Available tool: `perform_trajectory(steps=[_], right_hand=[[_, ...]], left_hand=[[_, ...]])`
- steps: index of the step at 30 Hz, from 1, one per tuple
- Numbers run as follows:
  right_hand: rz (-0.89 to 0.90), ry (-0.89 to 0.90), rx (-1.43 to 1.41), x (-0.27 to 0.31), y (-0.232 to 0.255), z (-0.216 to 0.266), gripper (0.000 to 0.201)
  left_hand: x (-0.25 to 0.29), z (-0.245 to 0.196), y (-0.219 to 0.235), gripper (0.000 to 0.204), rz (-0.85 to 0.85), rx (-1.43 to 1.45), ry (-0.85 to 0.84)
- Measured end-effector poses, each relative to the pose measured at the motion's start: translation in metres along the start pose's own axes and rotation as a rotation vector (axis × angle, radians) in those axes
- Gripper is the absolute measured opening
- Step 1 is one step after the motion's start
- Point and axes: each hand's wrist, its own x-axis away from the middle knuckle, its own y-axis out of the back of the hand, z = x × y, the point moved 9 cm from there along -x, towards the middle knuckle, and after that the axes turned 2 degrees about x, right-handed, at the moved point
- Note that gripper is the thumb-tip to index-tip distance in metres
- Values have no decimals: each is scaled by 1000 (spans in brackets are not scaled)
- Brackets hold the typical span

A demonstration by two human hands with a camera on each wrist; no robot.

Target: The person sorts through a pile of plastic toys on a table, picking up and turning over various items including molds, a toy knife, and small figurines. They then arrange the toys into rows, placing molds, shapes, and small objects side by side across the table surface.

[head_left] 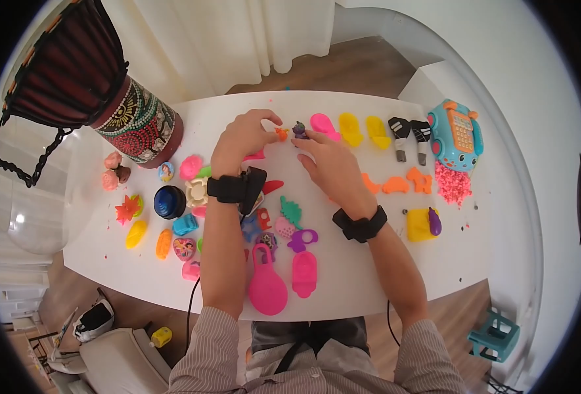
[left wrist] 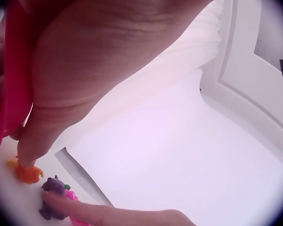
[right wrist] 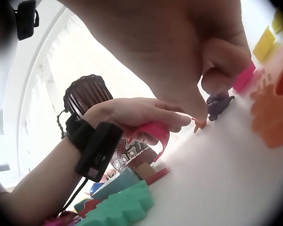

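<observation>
My left hand [head_left: 243,139] has its fingers curled around a pink curved piece [right wrist: 158,132], partly hidden by the palm in the head view. One of its fingertips touches a small orange figure [left wrist: 28,174] on the white table. Just right of that figure stands a dark purple figure [head_left: 299,130]. My right hand [head_left: 333,167] reaches in from the right, a fingertip against the purple figure [left wrist: 54,193] and its thumb held apart. In the right wrist view, the purple figure [right wrist: 219,105] shows beyond my fingers, beside the orange one [right wrist: 199,125].
Pink and yellow moulds [head_left: 351,129] lie along the back, near a toy telephone [head_left: 456,134]. A drum [head_left: 139,125] stands at the back left. Several toys and a pink paddle-shaped piece [head_left: 268,289] cover the left and front. Orange pieces [head_left: 395,185] lie right of my right hand.
</observation>
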Motion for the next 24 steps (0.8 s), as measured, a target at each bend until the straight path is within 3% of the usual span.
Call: perform_trajectory(steps=[3, 7, 9, 13, 15, 21, 24], right_hand=[[-32, 37, 16, 1, 2, 3, 20], [-32, 49, -4, 1, 3, 3, 13], [74, -39, 12, -2, -2, -5, 17], [12, -75, -66, -1, 5, -8, 28], [-99, 18, -105, 0, 9, -5, 38], [30, 78, -137, -3, 4, 3, 39], [-44, 32, -261, -5, 15, 1, 39]], left_hand=[[-1, 3, 2, 36, -50, 23, -11], [-5, 1, -9, 31, 5, 47, -19], [-4, -4, -10, 29, 19, 56, -16], [0, -11, -9, 25, 41, 30, 6], [1, -11, -8, 24, 28, 20, -11], [4, -12, -4, 25, 30, 53, 22], [-1, -9, -5, 27, -13, 6, -44]])
